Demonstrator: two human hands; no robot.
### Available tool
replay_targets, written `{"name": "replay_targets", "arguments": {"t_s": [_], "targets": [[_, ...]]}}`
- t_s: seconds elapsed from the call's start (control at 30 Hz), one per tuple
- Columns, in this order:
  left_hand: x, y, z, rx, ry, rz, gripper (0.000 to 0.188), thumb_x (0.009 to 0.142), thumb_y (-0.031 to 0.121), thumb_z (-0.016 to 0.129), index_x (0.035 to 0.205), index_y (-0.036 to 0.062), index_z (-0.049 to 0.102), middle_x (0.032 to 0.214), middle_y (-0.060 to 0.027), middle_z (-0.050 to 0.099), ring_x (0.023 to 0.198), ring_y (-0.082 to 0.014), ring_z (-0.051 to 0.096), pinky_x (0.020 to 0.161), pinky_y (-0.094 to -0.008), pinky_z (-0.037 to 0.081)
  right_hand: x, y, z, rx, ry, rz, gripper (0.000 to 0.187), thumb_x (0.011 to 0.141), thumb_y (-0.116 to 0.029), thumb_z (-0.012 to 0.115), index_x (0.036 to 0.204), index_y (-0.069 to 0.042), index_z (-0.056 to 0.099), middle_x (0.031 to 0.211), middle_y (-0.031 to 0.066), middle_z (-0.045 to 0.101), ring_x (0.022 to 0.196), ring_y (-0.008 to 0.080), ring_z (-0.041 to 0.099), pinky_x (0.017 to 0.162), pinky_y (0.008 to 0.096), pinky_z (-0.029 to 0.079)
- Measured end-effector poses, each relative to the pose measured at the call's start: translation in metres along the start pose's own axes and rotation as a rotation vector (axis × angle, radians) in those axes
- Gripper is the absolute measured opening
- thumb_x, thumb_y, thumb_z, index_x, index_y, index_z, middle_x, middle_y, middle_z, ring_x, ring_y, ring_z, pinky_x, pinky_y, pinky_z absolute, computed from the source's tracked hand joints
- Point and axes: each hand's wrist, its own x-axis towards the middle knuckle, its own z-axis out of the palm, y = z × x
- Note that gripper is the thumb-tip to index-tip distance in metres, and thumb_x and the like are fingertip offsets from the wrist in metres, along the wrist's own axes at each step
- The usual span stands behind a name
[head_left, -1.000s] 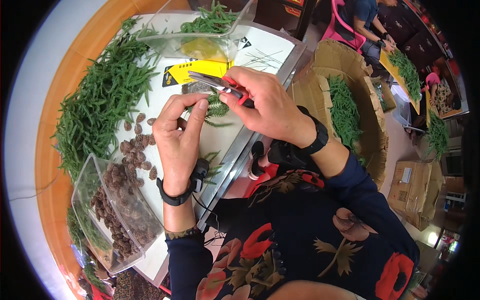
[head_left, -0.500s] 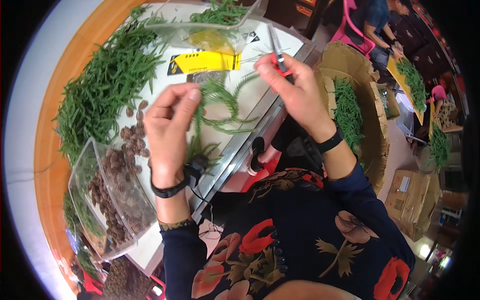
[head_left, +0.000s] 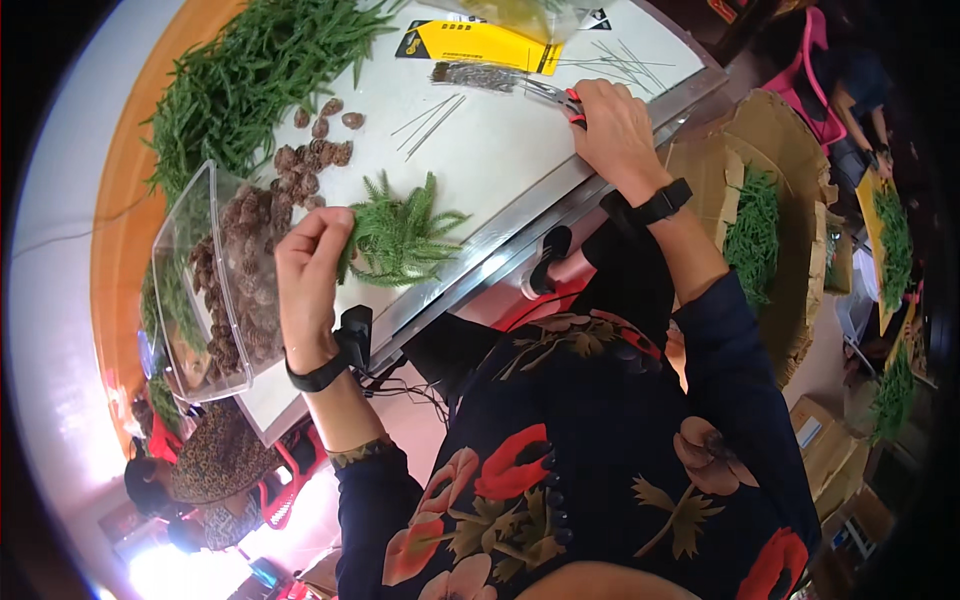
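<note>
Between pinched thumb and fingers, my left hand (head_left: 315, 250) holds the edge of a small bunch of green artificial sprigs (head_left: 400, 235), low over the white table's near side. My right hand (head_left: 615, 130) is closed around the red handles of pliers (head_left: 560, 97). Their metal jaws reach the end of a dense bundle of thin wires (head_left: 475, 76). A few loose wires (head_left: 435, 125) lie between that bundle and the green bunch. Brown pine cones (head_left: 310, 160) are scattered beyond my left hand.
A clear plastic bin (head_left: 235, 300) with pine cones stands at the left. Behind it, a large heap of green sprigs (head_left: 250, 90) covers the table's far left. A yellow card (head_left: 480, 42) lies at the back. To the right stands a cardboard box (head_left: 800, 170) containing greenery. Other people sit nearby.
My left hand has brought the green bunch down close to the tabletop. My right hand has turned the pliers, and their jaws are now at the wire bundle. The view has shifted.
</note>
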Motion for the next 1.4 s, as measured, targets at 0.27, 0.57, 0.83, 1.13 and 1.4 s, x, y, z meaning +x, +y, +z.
{"name": "replay_targets", "arguments": {"t_s": [0.27, 0.57, 0.83, 1.13, 1.4], "targets": [[0.013, -0.028, 0.023, 0.496, 0.125, 0.109, 0.021, 0.095, 0.021, 0.060, 0.095, 0.0003, 0.065, 0.074, 0.0004, 0.060, 0.065, -0.0048, 0.048, 0.059, -0.0220, 0.037, 0.004, 0.006, 0.007, -0.044, 0.078, -0.049, 0.020, 0.074, -0.009, 0.068, 0.091, -0.007, 0.057, 0.086, 0.0077, 0.057, 0.085, 0.0287, 0.056, 0.069, 0.0413, 0.043], [0.023, -0.028, 0.048, 0.909, 0.248, 0.395, 0.013, 0.091, 0.018, 0.060, 0.090, 0.0046, 0.063, 0.079, -0.0135, 0.063, 0.078, -0.0337, 0.061, 0.068, -0.0413, 0.046, 0.005, 0.002, 0.003, -0.051, 0.061, -0.020, 0.023, 0.075, -0.016, 0.071, 0.093, -0.008, 0.058, 0.086, 0.0063, 0.057, 0.086, 0.0268, 0.055, 0.070, 0.0394, 0.040], [0.017, -0.031, 0.056, 0.940, 0.326, 0.448, 0.012, 0.093, 0.017, 0.057, 0.094, 0.0069, 0.062, 0.086, -0.0122, 0.061, 0.079, -0.0354, 0.060, 0.067, -0.0431, 0.047, 0.014, 0.008, -0.003, -0.006, 0.035, -0.049, 0.041, 0.075, -0.036, 0.077, 0.100, -0.008, 0.061, 0.091, 0.0072, 0.055, 0.090, 0.0270, 0.053, 0.078, 0.0390, 0.039], [0.012, -0.033, 0.059, 1.074, 0.336, 0.407, 0.010, 0.094, 0.017, 0.055, 0.095, 0.0081, 0.060, 0.090, -0.0107, 0.062, 0.082, -0.0341, 0.059, 0.070, -0.0439, 0.048, 0.035, 0.011, -0.004, -0.052, -0.033, -0.207, 0.038, 0.075, -0.034, 0.075, 0.095, -0.005, 0.061, 0.093, 0.0099, 0.056, 0.093, 0.0283, 0.054, 0.085, 0.0399, 0.039], [0.002, -0.022, 0.050, 1.032, 0.310, 0.359, 0.017, 0.097, 0.022, 0.050, 0.096, 0.0074, 0.060, 0.093, -0.0117, 0.063, 0.086, -0.0344, 0.060, 0.072, -0.0450, 0.048, 0.073, -0.066, 0.029, 0.202, -0.194, -0.406, 0.014, 0.081, -0.018, 0.066, 0.086, -0.005, 0.063, 0.089, 0.0136, 0.058, 0.087, 0.0340, 0.059, 0.076, 0.0449, 0.047]]}}
